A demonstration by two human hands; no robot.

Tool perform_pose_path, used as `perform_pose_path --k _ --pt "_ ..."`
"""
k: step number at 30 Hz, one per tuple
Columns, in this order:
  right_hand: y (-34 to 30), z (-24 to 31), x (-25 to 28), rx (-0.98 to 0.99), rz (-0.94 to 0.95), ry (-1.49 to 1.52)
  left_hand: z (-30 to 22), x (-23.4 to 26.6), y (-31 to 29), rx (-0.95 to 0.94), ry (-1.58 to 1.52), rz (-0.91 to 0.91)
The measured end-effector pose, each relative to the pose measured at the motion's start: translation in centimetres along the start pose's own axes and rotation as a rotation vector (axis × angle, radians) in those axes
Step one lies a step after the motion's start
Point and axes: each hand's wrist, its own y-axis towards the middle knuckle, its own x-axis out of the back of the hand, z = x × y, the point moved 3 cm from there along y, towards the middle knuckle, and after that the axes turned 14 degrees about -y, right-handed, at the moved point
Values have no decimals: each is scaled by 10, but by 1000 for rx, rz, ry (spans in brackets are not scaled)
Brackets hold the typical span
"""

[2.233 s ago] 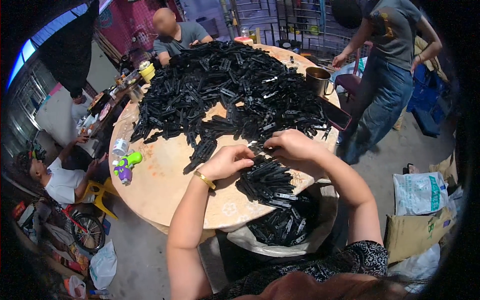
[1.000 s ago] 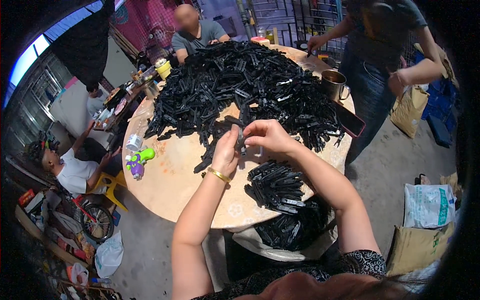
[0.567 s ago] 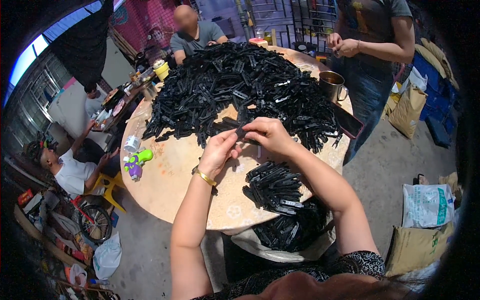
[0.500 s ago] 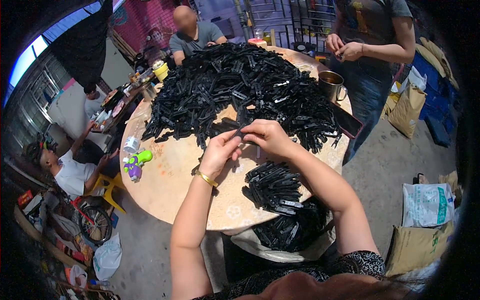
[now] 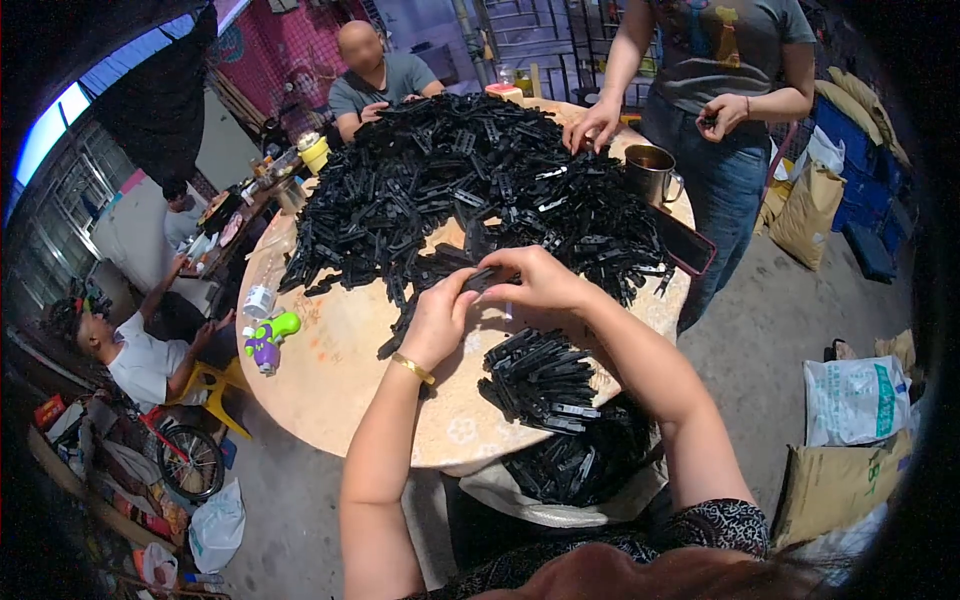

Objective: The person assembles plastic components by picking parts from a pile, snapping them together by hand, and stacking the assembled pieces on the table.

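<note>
My left hand (image 5: 440, 312) and my right hand (image 5: 538, 278) meet over the table, both closed on a short, narrow black plastic piece (image 5: 484, 281). The fingers partly cover it, so its exact kind cannot be made out. Just beyond the hands rises a large heap of similar black plastic pieces (image 5: 440, 170). Closer to me, below my right hand, a smaller pile (image 5: 535, 372) lies at the table's near edge, its pieces roughly lined up. Under that edge, a pale sack (image 5: 520, 508) holds more black pieces.
On the round table (image 5: 340, 400) are a green-purple toy gun (image 5: 268, 340), a clear plastic jar (image 5: 259, 301), a metal mug (image 5: 650, 174) and a phone (image 5: 684, 241). A standing person (image 5: 725, 70) reaches into the heap at right; another person (image 5: 375, 90) sits behind it. Filled bags (image 5: 855, 400) stand at right.
The standing person has lowered one hand from in front of the body to the heap. My hands stay together over the same spot, with fingers shifted on the black piece.
</note>
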Motion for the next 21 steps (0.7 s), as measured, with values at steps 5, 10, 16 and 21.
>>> perform_pose_path --k 5,10,16,21 --pt "-4 3 10 22 -24 -15 -10 -1 1 38 -42 18" --pt "-4 2 7 89 -96 -34 -10 -3 1 -27 -24 22" --pt "-4 4 10 61 -45 -91 -12 -4 1 -124 16 14" --pt "-5 11 13 111 -100 -135 -15 -4 1 -119 -25 0"
